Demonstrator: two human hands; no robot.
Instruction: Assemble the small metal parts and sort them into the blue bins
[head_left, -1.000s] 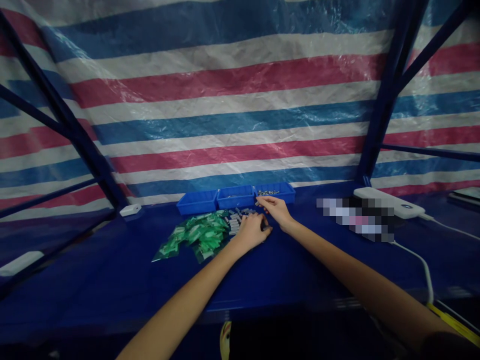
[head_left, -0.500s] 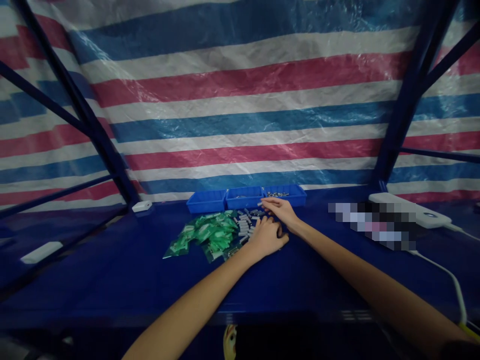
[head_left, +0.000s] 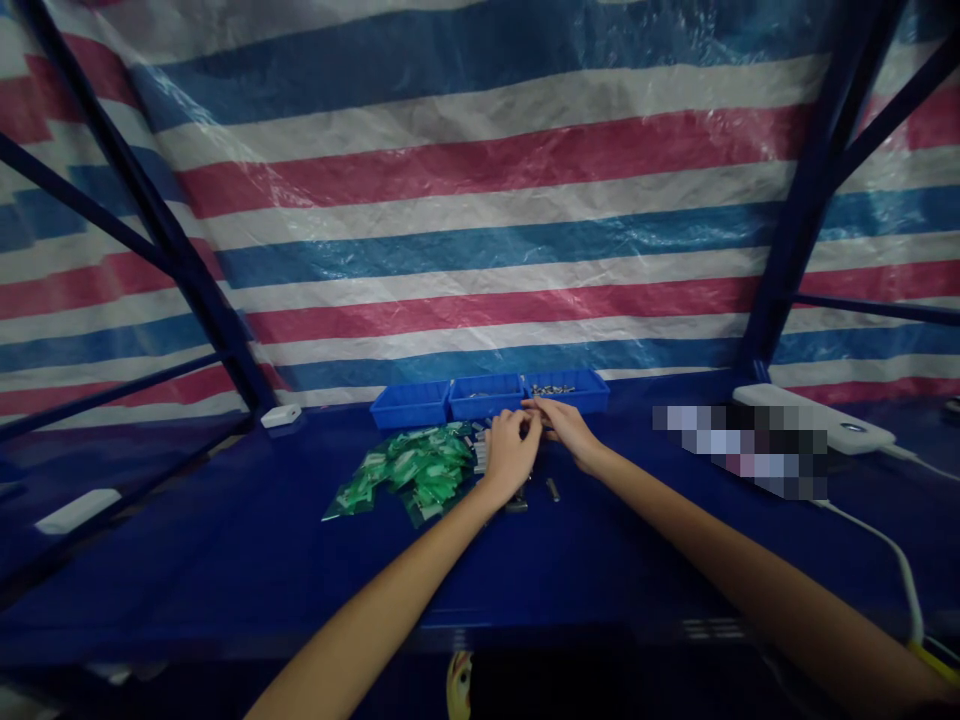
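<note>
My left hand (head_left: 513,452) and my right hand (head_left: 568,430) meet at the fingertips just in front of the blue bins. Both have their fingers closed in a pinch, and whatever lies between them is too small and covered to make out. Beneath and left of my left hand lie short silvery metal cylinders (head_left: 481,456), partly hidden by it. One loose cylinder (head_left: 553,490) rests on the table nearer to me, with a few more metal pieces (head_left: 517,505) beside my left wrist. A pile of green-printed clear plastic packets (head_left: 420,465) spreads out to the left.
Three joined blue bins (head_left: 411,408) stand at the back; the right one holds small metal parts (head_left: 553,390). On the right of the blue table (head_left: 247,560) are a white power bank (head_left: 817,420) and a cable (head_left: 892,550). White blocks (head_left: 79,511) sit far left.
My left hand has risen from the cylinders to my right hand's fingertips, uncovering metal pieces near its wrist. The small metal piece seen in my right fingertips is now hidden.
</note>
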